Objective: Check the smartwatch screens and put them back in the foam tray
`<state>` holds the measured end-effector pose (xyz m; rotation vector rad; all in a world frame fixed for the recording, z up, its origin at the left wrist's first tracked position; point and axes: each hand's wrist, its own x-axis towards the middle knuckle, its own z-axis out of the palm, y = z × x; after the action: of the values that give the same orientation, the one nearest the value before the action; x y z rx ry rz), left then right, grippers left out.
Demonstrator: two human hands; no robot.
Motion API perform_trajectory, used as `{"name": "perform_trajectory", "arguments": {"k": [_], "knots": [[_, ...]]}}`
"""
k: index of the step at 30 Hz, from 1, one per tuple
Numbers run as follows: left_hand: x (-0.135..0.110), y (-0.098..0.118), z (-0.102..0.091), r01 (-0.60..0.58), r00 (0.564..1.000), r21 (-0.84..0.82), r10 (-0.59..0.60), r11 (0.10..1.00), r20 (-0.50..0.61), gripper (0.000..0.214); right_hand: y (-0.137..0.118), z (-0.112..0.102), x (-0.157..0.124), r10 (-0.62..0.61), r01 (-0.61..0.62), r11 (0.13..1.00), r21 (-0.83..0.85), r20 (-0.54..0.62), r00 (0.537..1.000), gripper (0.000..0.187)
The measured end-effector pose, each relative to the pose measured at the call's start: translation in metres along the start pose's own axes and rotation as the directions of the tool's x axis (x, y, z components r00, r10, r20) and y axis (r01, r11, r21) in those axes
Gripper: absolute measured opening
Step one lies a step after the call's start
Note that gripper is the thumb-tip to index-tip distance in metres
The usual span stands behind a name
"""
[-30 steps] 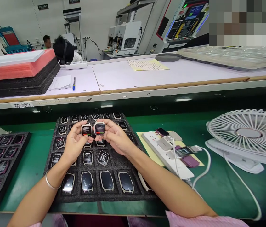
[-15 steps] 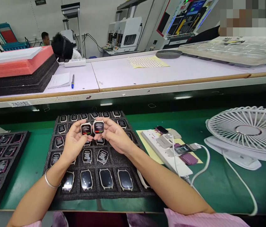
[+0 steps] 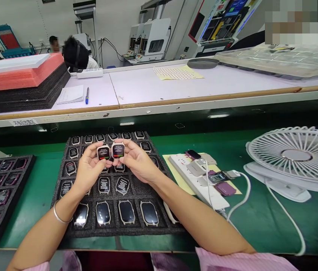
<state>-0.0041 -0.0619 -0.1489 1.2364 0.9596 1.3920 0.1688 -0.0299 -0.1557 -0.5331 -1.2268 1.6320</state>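
My left hand [image 3: 89, 171] is closed around a small smartwatch body [image 3: 103, 152] with a lit screen showing text and a red-green bar. A second, matching watch body [image 3: 118, 149] sits in the pinched fingers of my right hand [image 3: 137, 162]. Both are held side by side, faces up, above a black foam tray [image 3: 88, 228]. The tray's pockets hold several more watch bodies, some lit with text, the near row dark.
Another black tray [image 3: 17, 186] of watch bodies lies at the left. A white power strip [image 3: 204, 192] with chargers and cables sits right of the tray, then a white fan [image 3: 294, 158]. A raised white shelf [image 3: 147, 90] behind carries foam stacks, a pen, paper. People sit far back.
Both hands keep holding the two watch bodies in the same place; only the view has shifted slightly.
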Motion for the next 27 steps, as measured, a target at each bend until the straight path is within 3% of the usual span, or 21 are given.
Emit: {"name": "perform_trajectory", "arguments": {"k": [13,27], "knots": [[-0.0020,0.0035,0.0015,0.084,0.996,-0.013,-0.084,0.996,-0.013,0.038,0.0000,0.0013,0.0012,-0.010,0.009,1.000,-0.029,-0.047,0.999,0.032],[0.0017,0.0086,0.0024,0.124,0.992,-0.075,-0.127,0.989,-0.027,0.043,-0.0018,0.0024,0.0029,0.022,-0.023,1.000,-0.010,-0.077,0.997,0.040]]}}
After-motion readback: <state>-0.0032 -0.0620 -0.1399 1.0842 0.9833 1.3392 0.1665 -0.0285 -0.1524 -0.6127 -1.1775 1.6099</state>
